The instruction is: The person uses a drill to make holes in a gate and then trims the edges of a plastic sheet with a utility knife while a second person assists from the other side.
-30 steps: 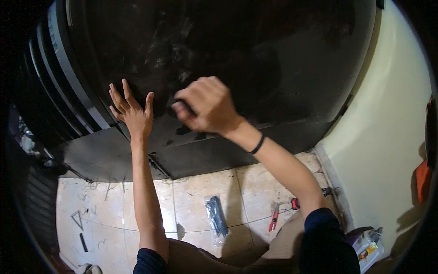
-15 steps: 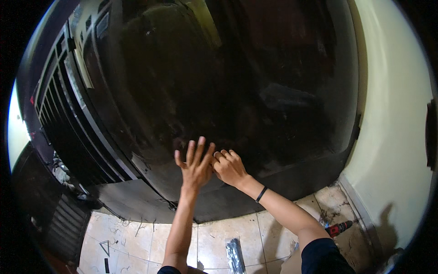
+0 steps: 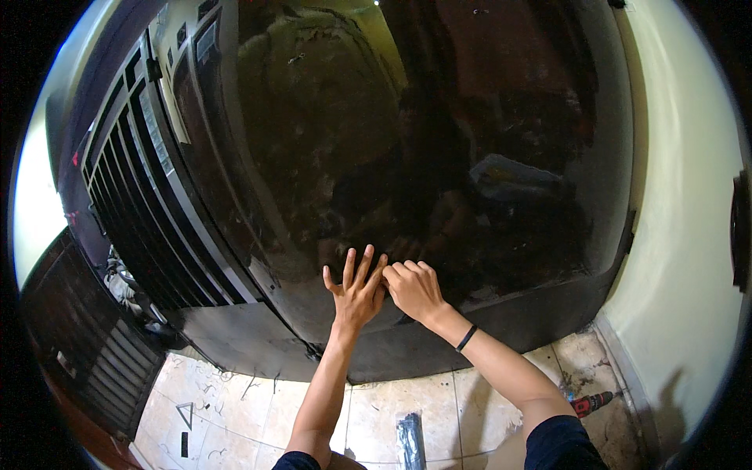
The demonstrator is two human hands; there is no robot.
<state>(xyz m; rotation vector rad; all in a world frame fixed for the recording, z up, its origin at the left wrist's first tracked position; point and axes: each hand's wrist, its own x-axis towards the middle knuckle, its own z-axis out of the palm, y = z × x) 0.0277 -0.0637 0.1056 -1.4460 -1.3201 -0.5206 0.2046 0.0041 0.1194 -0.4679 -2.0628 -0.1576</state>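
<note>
A large, dark, glossy metal panel (image 3: 352, 149), like a gate door, fills most of the view in front of me. My left hand (image 3: 358, 294) lies against its lower part with the fingers spread. Right beside it, my right hand (image 3: 416, 290) is closed, its fingers curled and pressed together against the panel near the left thumb. Whatever those fingers may hold is hidden. A dark band (image 3: 466, 338) circles my right wrist.
Barred gate section (image 3: 149, 204) at left; pale wall (image 3: 681, 204) at right. On the tiled floor (image 3: 376, 423) lie a red and black power drill (image 3: 593, 403), a clear plastic packet (image 3: 409, 442), a small triangular frame (image 3: 185, 415) and a black strip (image 3: 184, 444).
The whole view has shifted, so the panel and both hands appear farther right. My hands keep their place on the panel; the right fingers look slightly more curled.
</note>
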